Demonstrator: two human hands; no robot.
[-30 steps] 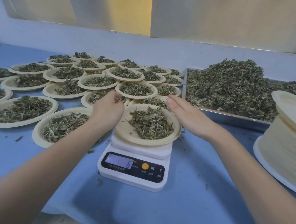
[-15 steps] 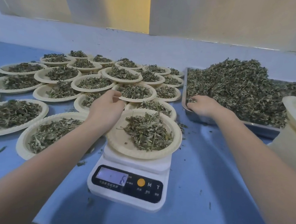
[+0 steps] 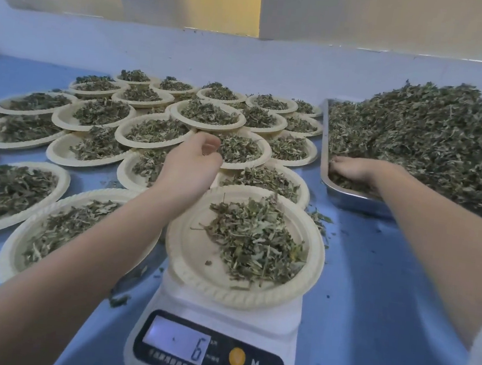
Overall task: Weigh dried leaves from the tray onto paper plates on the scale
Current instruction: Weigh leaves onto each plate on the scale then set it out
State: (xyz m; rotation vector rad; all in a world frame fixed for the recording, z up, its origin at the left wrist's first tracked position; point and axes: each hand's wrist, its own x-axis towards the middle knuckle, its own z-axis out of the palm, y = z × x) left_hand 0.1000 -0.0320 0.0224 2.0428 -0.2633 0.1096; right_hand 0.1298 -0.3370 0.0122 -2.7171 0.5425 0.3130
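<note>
Right hand (image 3: 354, 172) was sunk into the near corner of the metal tray (image 3: 351, 198), its fingers curled down among the dried leaves (image 3: 431, 143), evidently so that a further pinch could be gathered; whether anything was actually gripped could not be told, since the fingertips were buried. Left hand (image 3: 189, 165) was held just above the far-left rim of the paper plate (image 3: 196, 255) on the scale (image 3: 215, 355), loosely curled and seemingly empty, probably kept near so that the plate could be steadied or lifted off. The plate was seated on the scale's platform so that its load could be read, and 6 was shown on the display (image 3: 176, 343), which suggested the portion was judged short of its target. The leaves on that plate (image 3: 254, 240) were seen as a loose, grey-green tangle of crumpled blades and thin stems, heaped toward the right side. Many filled plates (image 3: 208, 113) were laid overlapping across the blue desk (image 3: 371, 285) at the left, presumably set aside as finished.
</note>
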